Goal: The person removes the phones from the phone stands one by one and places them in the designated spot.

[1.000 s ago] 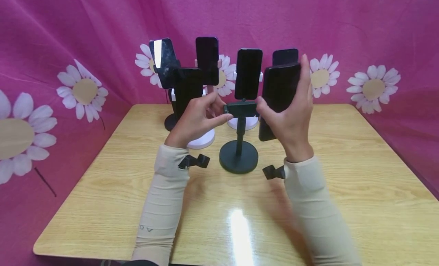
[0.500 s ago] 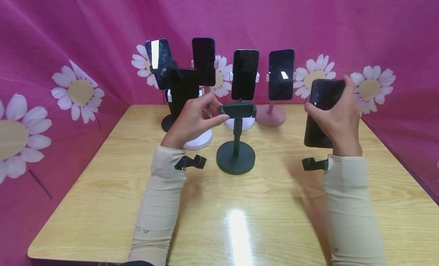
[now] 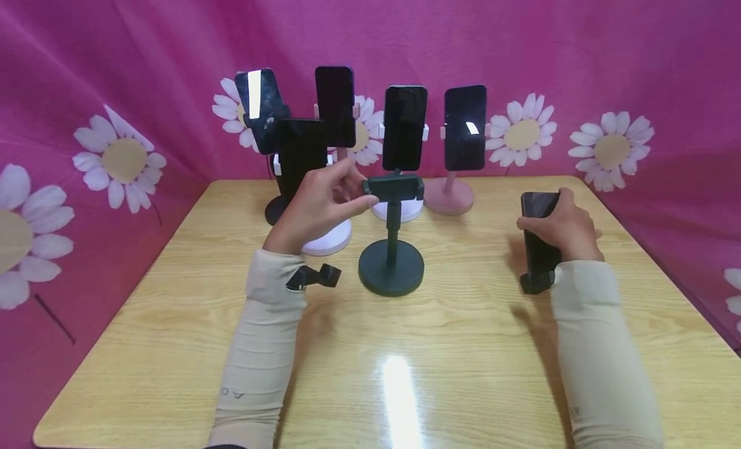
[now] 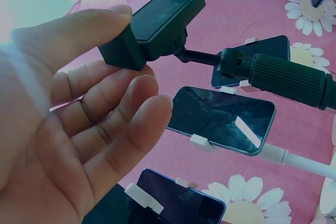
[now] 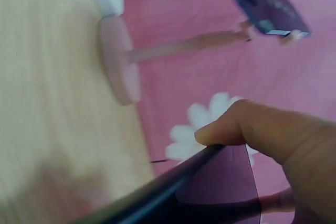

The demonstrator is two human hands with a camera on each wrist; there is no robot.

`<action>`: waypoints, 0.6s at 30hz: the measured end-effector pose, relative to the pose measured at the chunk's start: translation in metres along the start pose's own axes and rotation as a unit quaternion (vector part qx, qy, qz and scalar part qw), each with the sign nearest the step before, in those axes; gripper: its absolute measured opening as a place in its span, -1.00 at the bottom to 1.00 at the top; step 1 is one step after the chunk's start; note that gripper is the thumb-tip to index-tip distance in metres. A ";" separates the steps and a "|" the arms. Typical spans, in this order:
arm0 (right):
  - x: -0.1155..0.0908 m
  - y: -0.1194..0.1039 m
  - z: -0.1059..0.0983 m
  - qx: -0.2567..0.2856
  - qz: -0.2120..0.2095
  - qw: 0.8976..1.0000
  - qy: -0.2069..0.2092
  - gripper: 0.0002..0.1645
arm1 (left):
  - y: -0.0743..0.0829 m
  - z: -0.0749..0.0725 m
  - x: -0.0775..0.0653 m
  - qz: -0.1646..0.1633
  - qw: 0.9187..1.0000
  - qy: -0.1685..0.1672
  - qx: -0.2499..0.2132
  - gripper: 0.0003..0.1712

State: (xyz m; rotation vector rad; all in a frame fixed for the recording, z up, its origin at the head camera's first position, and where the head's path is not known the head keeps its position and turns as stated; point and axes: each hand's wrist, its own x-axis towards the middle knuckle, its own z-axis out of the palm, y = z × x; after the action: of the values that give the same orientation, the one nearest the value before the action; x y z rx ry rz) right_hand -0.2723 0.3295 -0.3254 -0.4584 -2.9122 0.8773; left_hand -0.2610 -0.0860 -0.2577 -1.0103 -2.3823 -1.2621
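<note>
A dark green phone stand [image 3: 392,267] with a round base stands upright mid-table, its clamp [image 3: 396,188] holding no phone. My left hand [image 3: 317,204] pinches the clamp's left end between thumb and fingers, as the left wrist view also shows at the clamp [image 4: 170,17]. Off to the right, my right hand [image 3: 566,227] grips a black smartphone [image 3: 539,246] by its side edges, low over the table. In the right wrist view the thumb lies on the edge of that smartphone [image 5: 215,179]. Whether its lower end touches the table cannot be told.
Behind stand several phone stands bearing phones: a pink stand [image 3: 449,196] with a phone [image 3: 466,127], a white one [image 3: 405,209] with a phone [image 3: 404,128]. At left a white base [image 3: 330,241] is partly behind my left hand. A flowered pink cloth [image 3: 521,37] hangs behind the table [image 3: 463,359].
My right hand has carried the smartphone away from the green stand, to the right and down toward the table. The left hand has stayed at the clamp.
</note>
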 end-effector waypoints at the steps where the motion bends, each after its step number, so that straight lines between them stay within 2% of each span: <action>1: 0.002 0.003 0.002 -0.004 0.005 1.000 -0.008 0.29 | 0.000 0.000 0.000 0.001 1.000 0.001 -0.001 -0.70; 5: 0.008 0.015 0.009 -0.011 0.022 0.999 -0.029 0.24 | 0.001 0.000 -0.001 -0.002 1.000 0.002 -0.003 -0.70; 11: 0.011 0.024 0.017 -0.014 0.057 0.996 -0.064 0.27 | 0.000 -0.001 -0.003 -0.007 1.000 0.001 -0.012 -0.71; 18: 0.013 0.032 0.026 -0.028 0.061 0.994 -0.084 0.15 | 0.001 -0.001 -0.001 0.001 1.000 -0.002 -0.009 -0.70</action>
State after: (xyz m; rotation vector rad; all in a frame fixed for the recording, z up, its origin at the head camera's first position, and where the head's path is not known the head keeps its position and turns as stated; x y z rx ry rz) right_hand -0.2797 0.3448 -0.3646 -0.6001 -3.0980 0.8909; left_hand -0.2593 -0.0869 -0.2572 -1.0193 -2.3766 -1.2841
